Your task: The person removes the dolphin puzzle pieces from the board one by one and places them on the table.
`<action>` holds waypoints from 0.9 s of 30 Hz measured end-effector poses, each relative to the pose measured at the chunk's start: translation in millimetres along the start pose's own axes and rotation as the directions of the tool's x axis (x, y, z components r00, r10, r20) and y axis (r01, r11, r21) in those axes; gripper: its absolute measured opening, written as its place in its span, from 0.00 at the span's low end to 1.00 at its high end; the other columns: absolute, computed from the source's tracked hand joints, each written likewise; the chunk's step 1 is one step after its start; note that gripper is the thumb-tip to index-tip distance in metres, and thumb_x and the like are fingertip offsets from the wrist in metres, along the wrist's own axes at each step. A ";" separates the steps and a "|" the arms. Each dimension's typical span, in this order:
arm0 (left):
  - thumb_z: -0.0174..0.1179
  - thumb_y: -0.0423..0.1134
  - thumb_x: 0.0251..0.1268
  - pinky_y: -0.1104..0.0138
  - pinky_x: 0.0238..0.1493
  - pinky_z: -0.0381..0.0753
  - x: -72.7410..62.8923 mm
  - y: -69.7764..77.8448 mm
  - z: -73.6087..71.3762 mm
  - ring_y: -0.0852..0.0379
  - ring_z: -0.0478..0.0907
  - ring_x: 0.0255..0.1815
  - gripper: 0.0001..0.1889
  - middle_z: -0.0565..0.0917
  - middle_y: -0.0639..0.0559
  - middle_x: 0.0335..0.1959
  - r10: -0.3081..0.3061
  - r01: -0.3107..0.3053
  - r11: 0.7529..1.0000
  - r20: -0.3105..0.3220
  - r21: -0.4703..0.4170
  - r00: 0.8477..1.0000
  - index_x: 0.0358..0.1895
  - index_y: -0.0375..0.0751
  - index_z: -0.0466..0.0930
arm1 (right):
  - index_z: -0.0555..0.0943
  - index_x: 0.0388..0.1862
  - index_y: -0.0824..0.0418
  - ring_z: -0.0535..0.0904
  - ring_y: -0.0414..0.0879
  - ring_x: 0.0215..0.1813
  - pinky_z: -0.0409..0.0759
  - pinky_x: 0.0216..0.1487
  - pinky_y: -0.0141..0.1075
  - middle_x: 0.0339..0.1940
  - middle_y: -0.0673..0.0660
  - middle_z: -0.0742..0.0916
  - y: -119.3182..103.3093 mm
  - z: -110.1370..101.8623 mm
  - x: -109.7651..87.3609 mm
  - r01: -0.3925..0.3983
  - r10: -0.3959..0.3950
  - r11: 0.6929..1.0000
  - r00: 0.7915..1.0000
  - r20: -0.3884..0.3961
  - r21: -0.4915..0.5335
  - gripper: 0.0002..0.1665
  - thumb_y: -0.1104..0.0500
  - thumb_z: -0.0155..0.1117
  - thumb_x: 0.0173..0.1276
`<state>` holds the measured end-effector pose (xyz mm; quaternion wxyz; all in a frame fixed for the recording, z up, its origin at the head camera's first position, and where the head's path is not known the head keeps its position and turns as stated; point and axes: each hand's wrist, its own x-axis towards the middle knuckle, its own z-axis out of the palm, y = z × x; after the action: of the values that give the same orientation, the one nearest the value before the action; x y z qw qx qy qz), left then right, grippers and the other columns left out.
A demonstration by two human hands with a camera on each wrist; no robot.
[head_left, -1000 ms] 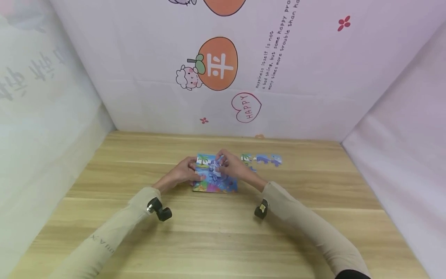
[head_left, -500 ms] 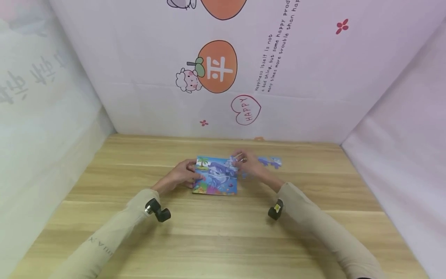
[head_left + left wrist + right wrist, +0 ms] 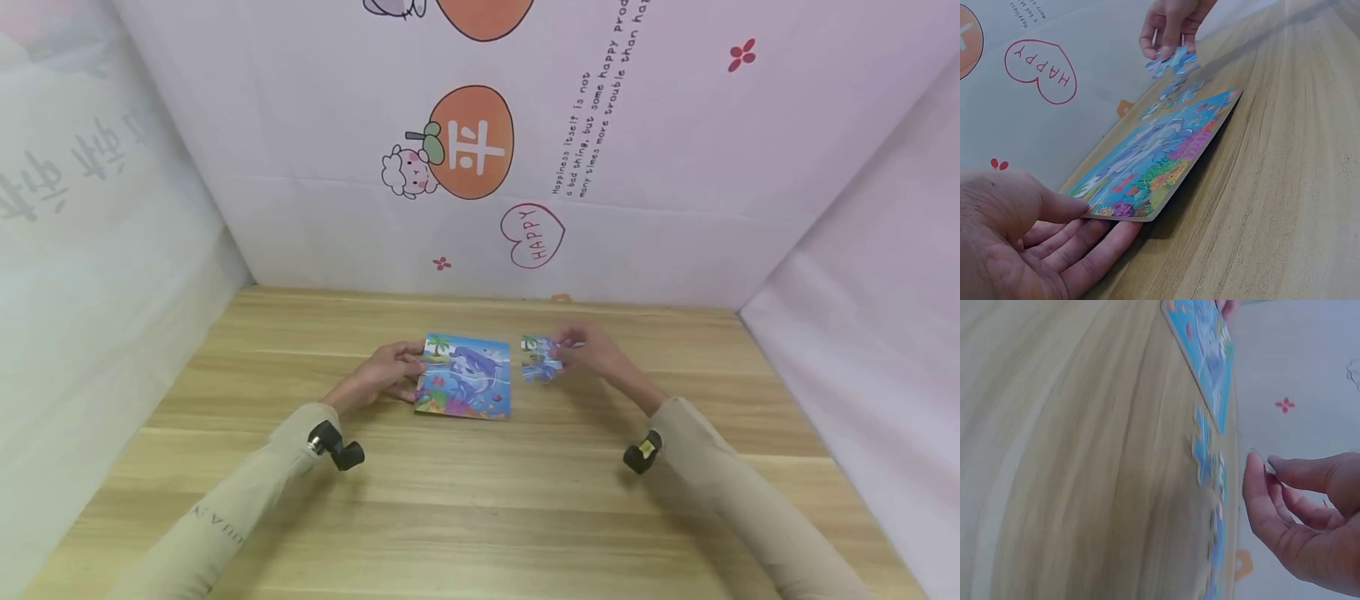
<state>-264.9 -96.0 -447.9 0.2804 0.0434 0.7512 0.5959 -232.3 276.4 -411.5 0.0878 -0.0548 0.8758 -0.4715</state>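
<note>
Picture board [image 3: 468, 382] sits at three o'clock from the left hand [image 3: 384, 372], if twelve o'clock points to the back wall [image 3: 315, 242] in the head view. That hand pinches the board's side, with its thumb on top and fingers underneath. The board shows blue dolphins, a green palm tree and bright sea plants. The right hand [image 3: 600, 352] is at three o'clock from the board, well apart from it. It pinches a blue and white puzzle piece [image 3: 1175, 62] with its thumb and fingers. The piece is at the fingertips, at nine o'clock from that hand. Loose pieces [image 3: 537, 369] lie on the table [image 3: 465, 500] between the board and the right hand, at nine o'clock from it too. I cannot tell if the pinched piece touches them. Each beige sleeve [image 3: 247, 492] has a little black camera [image 3: 336, 446] near the wrist. A red heart [image 3: 532, 236] saying HAPPY is on the back wall, at one o'clock from the board.
</note>
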 end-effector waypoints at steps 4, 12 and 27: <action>0.57 0.31 0.79 0.64 0.39 0.94 1.3 -0.7 0.1 0.54 0.83 0.39 0.29 0.75 0.35 0.61 0.000 0.000 1.000 0.003 -0.016 1.000 0.79 0.31 0.61 | 0.76 0.51 0.78 0.85 0.50 0.35 0.94 0.43 0.45 0.42 0.67 0.83 8.3 -15.4 -8.0 -0.030 0.030 0.999 0.999 0.030 0.011 0.13 0.70 0.66 0.73; 0.56 0.31 0.80 0.64 0.38 0.94 0.7 -2.6 0.3 0.54 0.81 0.41 0.29 0.74 0.36 0.62 0.013 -0.013 1.000 0.000 -0.004 1.000 0.78 0.30 0.61 | 0.76 0.49 0.80 0.85 0.47 0.32 0.94 0.40 0.41 0.39 0.66 0.84 24.6 -30.5 -18.2 -0.013 0.014 1.000 0.998 0.063 -0.005 0.12 0.73 0.65 0.71; 0.57 0.30 0.79 0.64 0.39 0.94 2.8 -6.1 1.9 0.54 0.82 0.39 0.28 0.74 0.42 0.55 0.013 -0.014 1.000 -0.017 -0.019 1.000 0.77 0.31 0.62 | 0.77 0.47 0.78 0.85 0.49 0.33 0.94 0.37 0.39 0.41 0.69 0.85 34.7 -16.8 -9.0 -0.081 0.083 0.990 0.996 0.015 -0.116 0.10 0.72 0.66 0.72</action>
<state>-264.7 -94.9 -454.8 0.2704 0.0406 0.7474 0.6055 -227.4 310.7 -430.5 0.1124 -0.0285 0.9022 -0.4154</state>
